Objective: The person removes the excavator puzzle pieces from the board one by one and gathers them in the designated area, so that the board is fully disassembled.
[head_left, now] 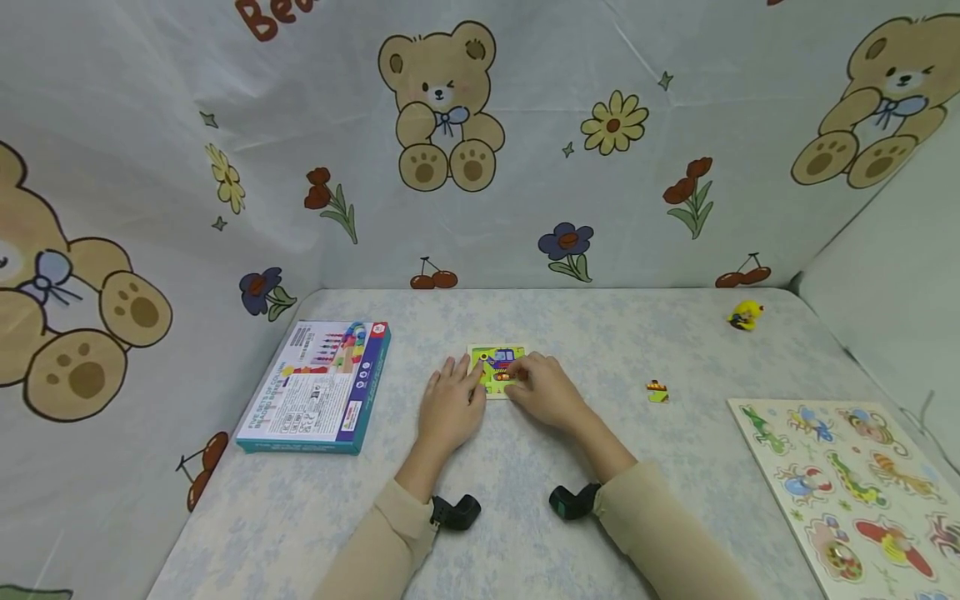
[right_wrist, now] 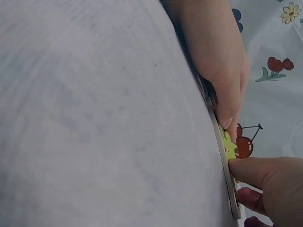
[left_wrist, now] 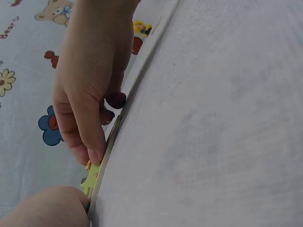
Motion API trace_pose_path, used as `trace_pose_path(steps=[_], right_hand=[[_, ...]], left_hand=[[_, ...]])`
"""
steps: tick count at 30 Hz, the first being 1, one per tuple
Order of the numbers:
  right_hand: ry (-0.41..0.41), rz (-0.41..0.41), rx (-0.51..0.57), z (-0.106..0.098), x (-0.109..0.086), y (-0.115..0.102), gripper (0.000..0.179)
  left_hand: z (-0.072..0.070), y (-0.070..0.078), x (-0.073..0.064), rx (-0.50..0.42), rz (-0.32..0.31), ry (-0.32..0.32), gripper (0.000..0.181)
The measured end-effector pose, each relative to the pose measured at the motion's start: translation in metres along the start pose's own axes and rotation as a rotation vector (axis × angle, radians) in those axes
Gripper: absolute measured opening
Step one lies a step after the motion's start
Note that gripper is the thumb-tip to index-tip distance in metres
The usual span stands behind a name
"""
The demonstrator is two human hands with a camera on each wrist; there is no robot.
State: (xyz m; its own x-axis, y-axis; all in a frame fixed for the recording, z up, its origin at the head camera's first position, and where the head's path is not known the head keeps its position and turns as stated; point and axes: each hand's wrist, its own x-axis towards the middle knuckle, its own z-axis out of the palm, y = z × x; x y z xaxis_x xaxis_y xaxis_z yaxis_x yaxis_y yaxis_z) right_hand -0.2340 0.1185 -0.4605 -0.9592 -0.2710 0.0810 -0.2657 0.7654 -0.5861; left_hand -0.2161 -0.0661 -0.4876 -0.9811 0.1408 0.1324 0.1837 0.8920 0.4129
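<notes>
A small puzzle board [head_left: 487, 390] with a colourful truck picture lies flat on the table in the head view. My left hand [head_left: 452, 406] rests along its left edge, fingers extended. At the lower right of the board, my right hand [head_left: 549, 392] has curled fingers and pinches a yellow-green puzzle piece [right_wrist: 229, 147], which stands slightly proud of the board in the right wrist view. The fingertips partly hide this piece. Another loose puzzle piece [head_left: 657, 392], yellow-green with red and black, lies on the table to the right.
To the left lies a flat box [head_left: 311, 387] with printed sides. A large wooden board [head_left: 847, 492] with insect pictures is at the right front. One small yellow toy figure [head_left: 745, 315] sits at the back right, before the bear-patterned cloth [head_left: 525, 208].
</notes>
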Motion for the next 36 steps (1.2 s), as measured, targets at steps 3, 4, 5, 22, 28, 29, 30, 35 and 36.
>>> trace_pose_path(steps=[3,4,5,22,28,29,30,35,36], right_hand=[[0.002,0.024,0.085,-0.001,0.000,0.000,0.018],[0.000,0.032,0.122,-0.001,0.000,0.000,0.017],[-0.004,0.040,0.156,-0.001,0.000,0.000,0.016],[0.013,0.163,0.330,-0.031,-0.017,0.022,0.016],[0.032,0.172,0.249,-0.056,-0.027,0.040,0.017],[0.036,0.171,0.235,-0.060,-0.029,0.044,0.018],[0.040,0.170,0.227,-0.063,-0.031,0.048,0.018],[0.054,0.160,0.199,-0.080,-0.042,0.070,0.023],[0.055,0.162,0.195,-0.083,-0.044,0.074,0.024]], left_hand=[[0.001,0.000,0.000,-0.001,0.001,0.004,0.048],[0.001,0.000,0.000,-0.003,0.002,0.004,0.048],[0.001,0.000,0.000,-0.005,0.002,0.004,0.048],[0.001,0.001,-0.002,-0.035,-0.002,0.005,0.047],[0.000,0.001,-0.002,-0.039,-0.006,0.004,0.047],[0.000,0.001,-0.002,-0.042,-0.008,0.003,0.047],[0.000,0.001,-0.002,-0.044,-0.008,0.003,0.047],[0.001,0.001,-0.002,-0.054,-0.011,0.000,0.048],[0.001,0.001,-0.002,-0.051,-0.012,-0.003,0.048]])
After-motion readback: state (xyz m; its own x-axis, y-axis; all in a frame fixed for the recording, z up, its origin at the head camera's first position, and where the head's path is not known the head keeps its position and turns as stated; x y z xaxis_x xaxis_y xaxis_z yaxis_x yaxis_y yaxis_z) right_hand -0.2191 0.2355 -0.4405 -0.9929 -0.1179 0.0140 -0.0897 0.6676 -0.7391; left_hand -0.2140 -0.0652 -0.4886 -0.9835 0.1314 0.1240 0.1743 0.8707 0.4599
